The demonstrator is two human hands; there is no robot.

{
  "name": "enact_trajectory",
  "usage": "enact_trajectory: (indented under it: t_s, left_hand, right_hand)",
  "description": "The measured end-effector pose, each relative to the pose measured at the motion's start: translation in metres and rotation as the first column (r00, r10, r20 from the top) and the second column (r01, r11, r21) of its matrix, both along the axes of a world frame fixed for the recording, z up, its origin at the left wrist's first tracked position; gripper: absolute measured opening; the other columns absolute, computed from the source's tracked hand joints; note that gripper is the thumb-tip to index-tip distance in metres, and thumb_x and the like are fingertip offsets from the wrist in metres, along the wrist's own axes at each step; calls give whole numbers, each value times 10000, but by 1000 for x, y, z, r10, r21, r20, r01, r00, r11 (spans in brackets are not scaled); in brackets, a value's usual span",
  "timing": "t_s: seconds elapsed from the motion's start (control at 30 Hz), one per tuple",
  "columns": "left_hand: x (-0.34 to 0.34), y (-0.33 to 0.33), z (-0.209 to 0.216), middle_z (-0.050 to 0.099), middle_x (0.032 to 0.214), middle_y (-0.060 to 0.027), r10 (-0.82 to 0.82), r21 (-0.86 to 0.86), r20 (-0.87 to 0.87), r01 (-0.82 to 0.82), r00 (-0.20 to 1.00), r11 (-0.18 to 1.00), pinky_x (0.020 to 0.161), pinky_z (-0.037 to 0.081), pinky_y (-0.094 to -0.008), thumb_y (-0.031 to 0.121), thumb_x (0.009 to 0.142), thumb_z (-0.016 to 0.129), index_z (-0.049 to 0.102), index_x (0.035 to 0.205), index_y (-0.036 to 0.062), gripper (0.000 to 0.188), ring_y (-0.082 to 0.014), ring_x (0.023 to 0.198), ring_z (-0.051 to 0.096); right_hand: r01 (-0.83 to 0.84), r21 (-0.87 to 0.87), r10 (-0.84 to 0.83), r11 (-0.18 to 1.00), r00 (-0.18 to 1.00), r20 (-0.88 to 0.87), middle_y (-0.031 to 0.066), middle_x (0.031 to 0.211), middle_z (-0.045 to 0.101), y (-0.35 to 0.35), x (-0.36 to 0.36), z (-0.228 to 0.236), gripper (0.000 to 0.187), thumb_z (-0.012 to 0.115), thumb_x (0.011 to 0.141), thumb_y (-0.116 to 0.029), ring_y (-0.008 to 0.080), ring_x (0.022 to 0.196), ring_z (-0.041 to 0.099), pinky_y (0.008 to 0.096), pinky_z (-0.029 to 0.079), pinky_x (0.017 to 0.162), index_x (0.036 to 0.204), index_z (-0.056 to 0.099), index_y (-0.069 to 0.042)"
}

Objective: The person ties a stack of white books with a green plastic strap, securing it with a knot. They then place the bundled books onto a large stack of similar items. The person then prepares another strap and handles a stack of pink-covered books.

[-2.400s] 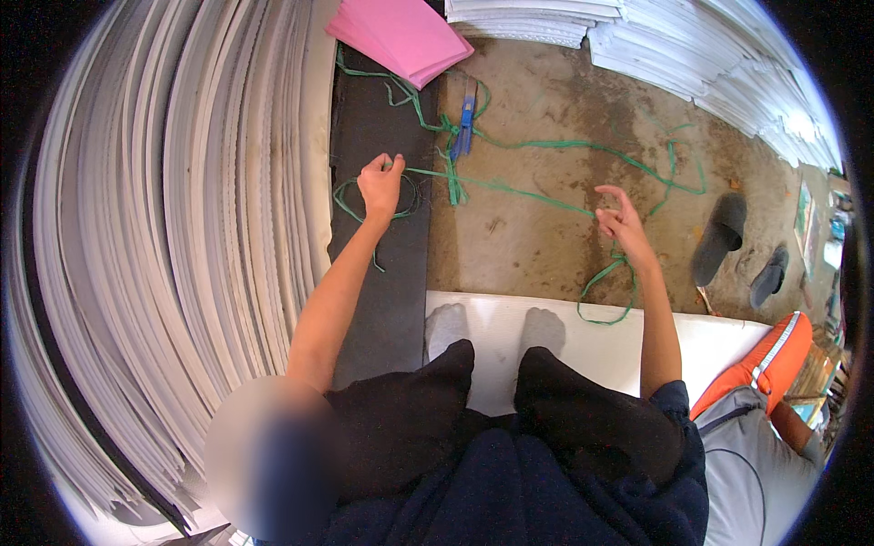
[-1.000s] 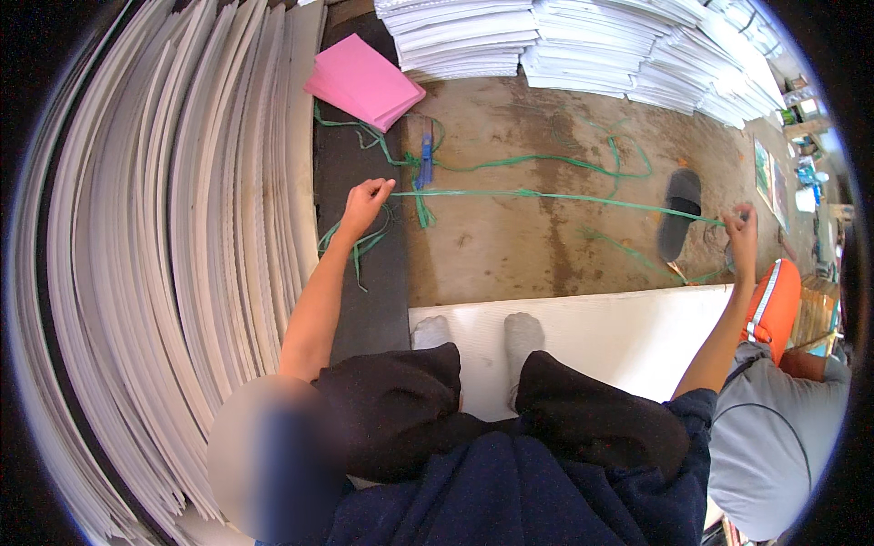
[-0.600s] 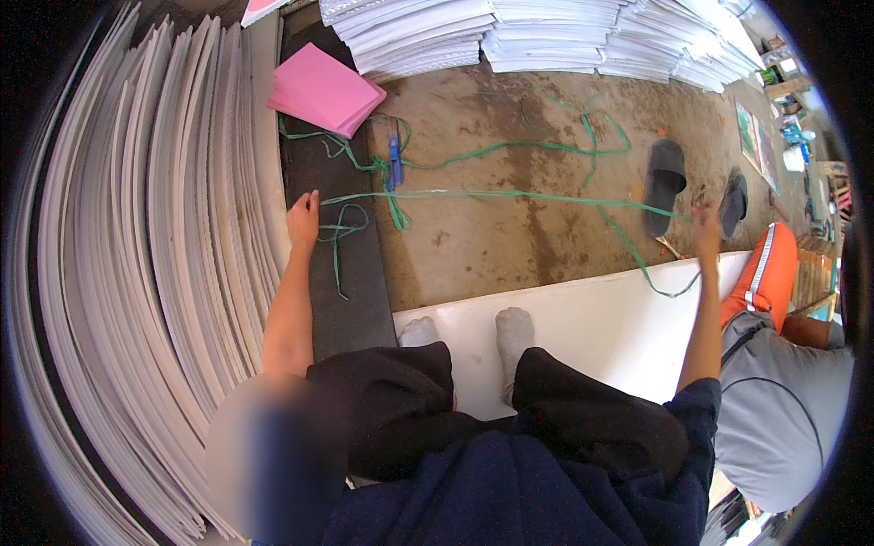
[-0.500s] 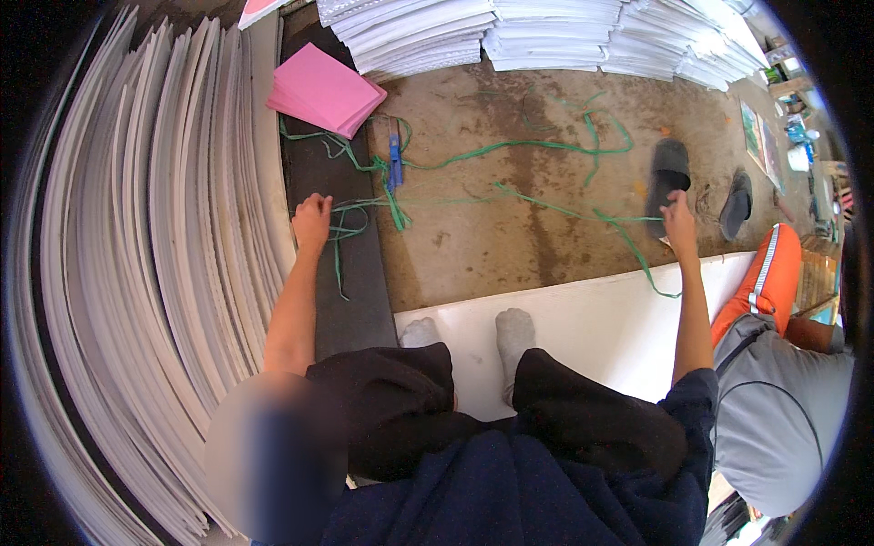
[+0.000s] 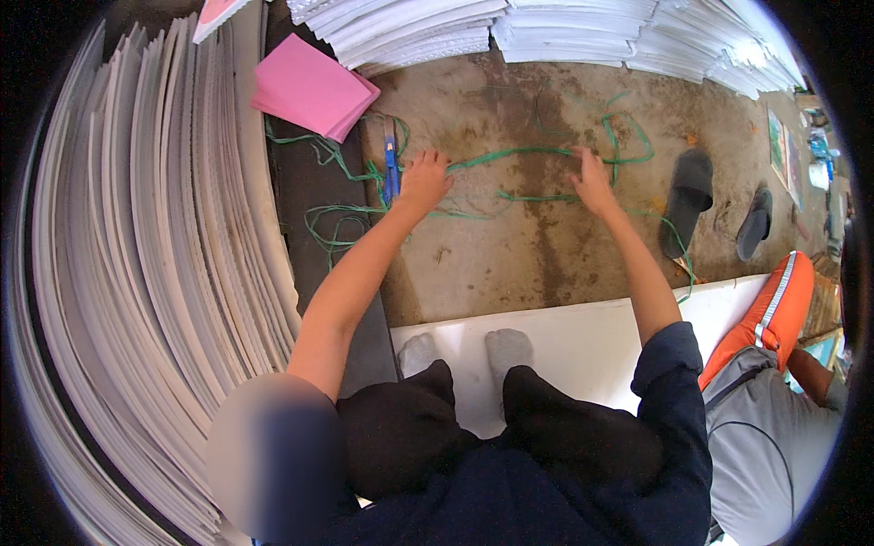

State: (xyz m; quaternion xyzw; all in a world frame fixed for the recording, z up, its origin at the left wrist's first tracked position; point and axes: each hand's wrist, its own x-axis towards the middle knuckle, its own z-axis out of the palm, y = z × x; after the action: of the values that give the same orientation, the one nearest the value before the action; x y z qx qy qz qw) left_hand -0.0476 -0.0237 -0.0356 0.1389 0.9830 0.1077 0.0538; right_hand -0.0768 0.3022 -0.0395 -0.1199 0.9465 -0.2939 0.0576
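Observation:
My left hand is over the bare floor, its fingers curled down on a strand of green plastic twine. Farther right, the fingers of my right hand close on the same strand, which bows slightly between the hands. A second, lower length of twine passes beneath my right wrist and trails toward the slippers. Just left of my left hand lies a blue utility knife. Loose loops of twine surround it. Behind it, a stack of pink sheets rests on a dark strip, partly over more twine.
Tall stacks of grey-white board stand along the left. White paper piles line the back. Dark slippers lie on the right. My socked feet stand on a white board. A person in orange and grey is close on my right.
Both hands have moved inward and forward to the upper twine strand. My right hand has let go of the lower strand's end; my left hand has left the loops on the dark strip.

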Motion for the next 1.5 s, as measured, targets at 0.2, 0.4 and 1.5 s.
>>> enact_trajectory:
  t_s: [0.2, 0.4, 1.5]
  left_hand:
    - [-13, 19, -23, 429, 1140, -99, 95, -50, 49, -93, 994, 994, 810, 412, -426, 240, 782, 591, 475, 1029, 90, 311, -273, 1078, 423]
    - [-9, 24, -1, 558, 842, -129, 91, 541, 245, -214, 965, 814, 620, 425, -408, 184, 864, 500, 410, 1008, 35, 226, -323, 754, 553]
    - [70, -89, 176, 571, 714, -27, 118, 879, 217, -247, 969, 408, 660, 425, -278, 300, 894, 435, 624, 822, 33, 335, -125, 709, 515]
  right_hand:
    - [-64, -11, 65, 998, 994, 83, 159, 1142, 476, -14, 3, 5, 491, 611, 747, -57, 342, 1073, 417, 411, 352, 892, 1181, 382, -37]
    - [-133, -32, 123, 991, 969, -214, 143, 1159, 477, -38, -6, 35, 546, 607, 747, -42, 320, 1142, 384, 398, 318, 951, 1226, 346, -63]
    - [-459, -187, 451, 869, 889, -86, 135, 1029, 464, -210, 24, 209, 535, 562, 775, -79, 233, 937, 488, 349, 414, 818, 1234, 287, -99]
